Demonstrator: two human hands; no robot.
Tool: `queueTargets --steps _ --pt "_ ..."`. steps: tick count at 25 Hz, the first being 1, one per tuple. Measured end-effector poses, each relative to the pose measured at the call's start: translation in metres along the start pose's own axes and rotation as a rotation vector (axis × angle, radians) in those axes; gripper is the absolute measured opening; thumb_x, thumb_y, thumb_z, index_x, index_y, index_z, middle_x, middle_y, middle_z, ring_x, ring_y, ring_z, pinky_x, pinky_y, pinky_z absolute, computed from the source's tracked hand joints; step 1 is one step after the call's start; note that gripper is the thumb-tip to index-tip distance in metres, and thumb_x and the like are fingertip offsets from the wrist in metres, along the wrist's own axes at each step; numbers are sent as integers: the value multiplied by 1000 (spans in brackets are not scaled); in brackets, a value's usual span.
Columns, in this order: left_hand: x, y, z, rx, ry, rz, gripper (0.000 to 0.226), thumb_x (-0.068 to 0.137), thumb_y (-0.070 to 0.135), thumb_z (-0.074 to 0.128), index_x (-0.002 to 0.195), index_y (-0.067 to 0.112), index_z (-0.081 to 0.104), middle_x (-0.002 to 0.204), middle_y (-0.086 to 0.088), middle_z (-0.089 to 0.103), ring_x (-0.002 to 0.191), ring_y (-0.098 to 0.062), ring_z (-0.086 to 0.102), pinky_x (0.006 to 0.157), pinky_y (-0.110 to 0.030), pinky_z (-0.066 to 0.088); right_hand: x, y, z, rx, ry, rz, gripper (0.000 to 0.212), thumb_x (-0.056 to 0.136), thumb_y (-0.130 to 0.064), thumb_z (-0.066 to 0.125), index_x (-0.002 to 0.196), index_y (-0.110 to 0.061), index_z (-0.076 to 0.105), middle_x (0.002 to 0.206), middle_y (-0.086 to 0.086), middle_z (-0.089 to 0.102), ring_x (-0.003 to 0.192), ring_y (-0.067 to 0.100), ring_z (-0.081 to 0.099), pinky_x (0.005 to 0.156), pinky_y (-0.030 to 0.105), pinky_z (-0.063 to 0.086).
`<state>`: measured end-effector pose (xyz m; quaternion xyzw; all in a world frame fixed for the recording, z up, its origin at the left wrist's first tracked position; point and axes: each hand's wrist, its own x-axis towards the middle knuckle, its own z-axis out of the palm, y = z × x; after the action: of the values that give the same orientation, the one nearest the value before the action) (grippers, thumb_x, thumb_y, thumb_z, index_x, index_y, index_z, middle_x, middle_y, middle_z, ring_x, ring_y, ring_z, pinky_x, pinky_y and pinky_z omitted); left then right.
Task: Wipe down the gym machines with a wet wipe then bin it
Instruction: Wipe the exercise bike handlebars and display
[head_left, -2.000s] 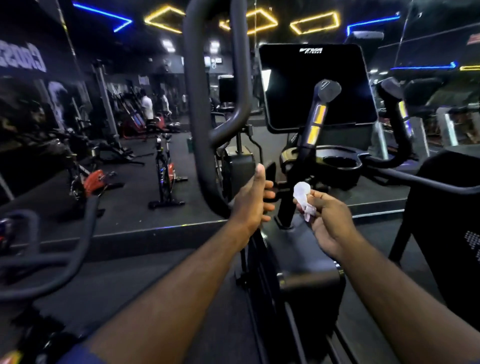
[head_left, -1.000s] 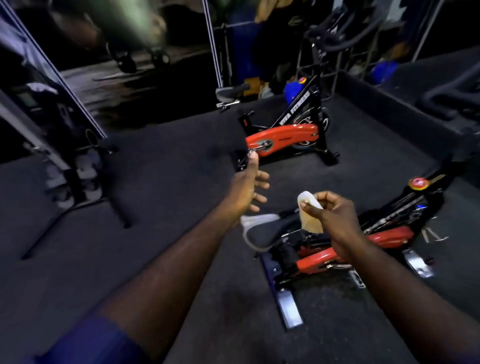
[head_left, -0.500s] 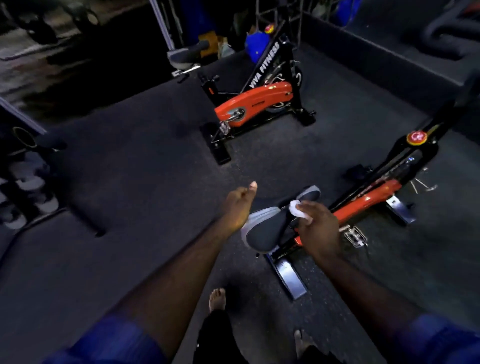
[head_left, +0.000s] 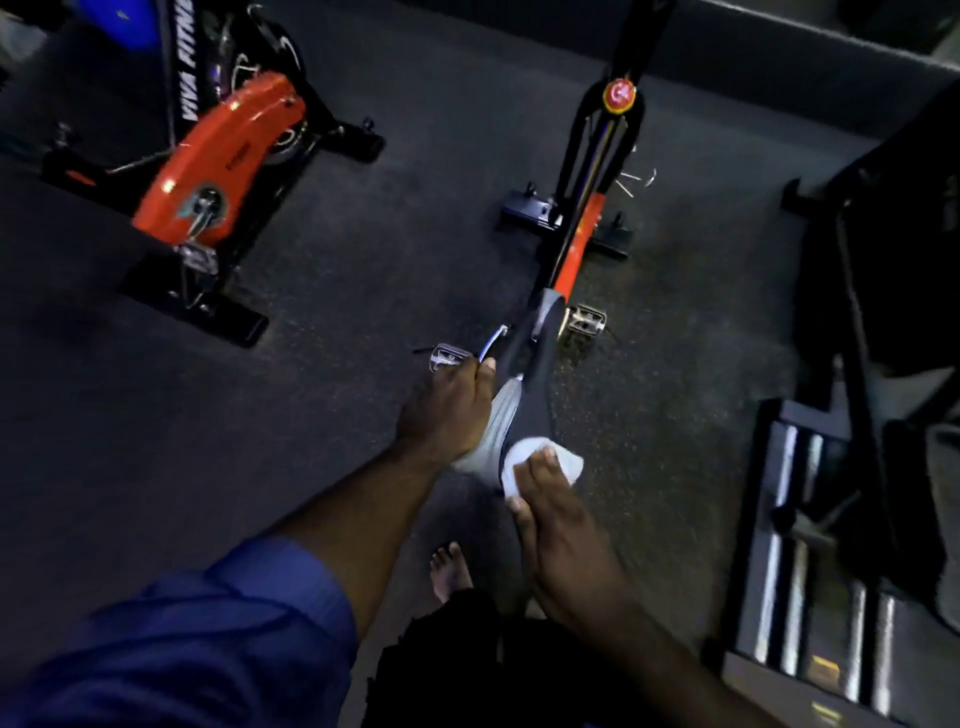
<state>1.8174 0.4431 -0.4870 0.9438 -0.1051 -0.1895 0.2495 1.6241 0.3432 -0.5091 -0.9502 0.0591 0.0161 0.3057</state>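
- The right hand lies flat on the wipe, fingers fairly straight. It presses the wipe onto the wide rear end of the saddle. An open palm probably spreads the wipe so more of the pad is covered in each pass.
- The left hand grips the saddle's left flank, with the thumb up along its edge and the fingers curled down the side. This looks like bracing, so the seat does not twist under the rubbing.
- The two hands are close together, on opposite sides of the saddle and not touching each other.
- The bike runs away from the hands, with its pedals just beyond the left hand's fingertips. A second bike stands well off to the left of the left hand.
- A bare foot is planted just below the right hand, close enough for the person to lean over the seat.
- Half a second earlier the wipe was bunched under the right hand further forward on the saddle, and it has since slid back to the rear and flattened.
- At that point the left hand was a loose fist beside the seat and clear of it, and now it has hold of the seat.
- No bin is in view, and binning looks some way off.
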Motion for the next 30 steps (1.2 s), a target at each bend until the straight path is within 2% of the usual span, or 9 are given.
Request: queueTargets --steps 2,8,12,17,20,23,25,27,30 --pt "2 -4 1 -2 -22 24 46 110 48 31 109 16 63 118 -19 70 106 -45 65 87 -46 51 6 -8 3 42 -2 65 49 111 -37 37 149 -10 53 164 11 40 158 15 23 124 42 32" --pt "6 -7 7 32 7 43 53 111 52 24 116 19 65 121 -18 69 109 -41 64 89 -45 49 79 -5 -11 102 310 144 27 104 -22 61 125 -9 72 144 14 62 138 23 55 116 30 39" --pt "2 -6 10 49 16 68 55 111 52 21 121 19 65 124 -19 69 109 -42 65 89 -46 49 11 -22 11 169 243 149 32 101 -22 65 128 -5 73 144 13 62 144 21 49 121 28 33" --pt "2 -5 8 42 -2 38 58 110 54 19 131 21 62 128 -18 67 112 -41 64 93 -47 50 77 -3 -8 174 312 193 22 103 -32 62 115 -17 73 138 5 67 126 22 65 105 33 50" --pt "4 -6 6 24 -28 53 56 111 51 21 131 19 62 128 -20 67 113 -41 64 93 -46 50 65 -16 -4 147 359 226 19 99 -24 70 113 -13 75 132 10 71 122 27 67 101 31 49" --pt "3 -5 5 15 -38 72 54 111 51 21 124 19 63 124 -20 68 109 -42 64 92 -47 52 16 -33 2 165 324 227 22 94 -15 77 115 -8 78 131 15 71 131 26 62 112 28 43" --pt "5 -7 4 25 -29 69 55 110 51 21 123 19 64 122 -20 69 107 -41 65 90 -46 53 39 -24 -8 183 298 248 19 96 -22 75 111 -11 79 119 11 76 118 22 70 103 19 48" --pt "4 -7 5 20 -23 59 56 110 53 21 122 19 65 121 -18 69 106 -40 66 89 -46 53 78 -11 -19 130 331 278 20 97 -28 73 108 -13 79 106 9 79 94 20 75 82 4 43" --pt "4 -7 7 29 -27 63 56 110 53 21 124 20 64 122 -19 68 107 -40 65 89 -45 51 69 -16 -16 159 381 332 23 95 -25 76 114 -12 78 115 9 78 100 20 74 84 -4 35"
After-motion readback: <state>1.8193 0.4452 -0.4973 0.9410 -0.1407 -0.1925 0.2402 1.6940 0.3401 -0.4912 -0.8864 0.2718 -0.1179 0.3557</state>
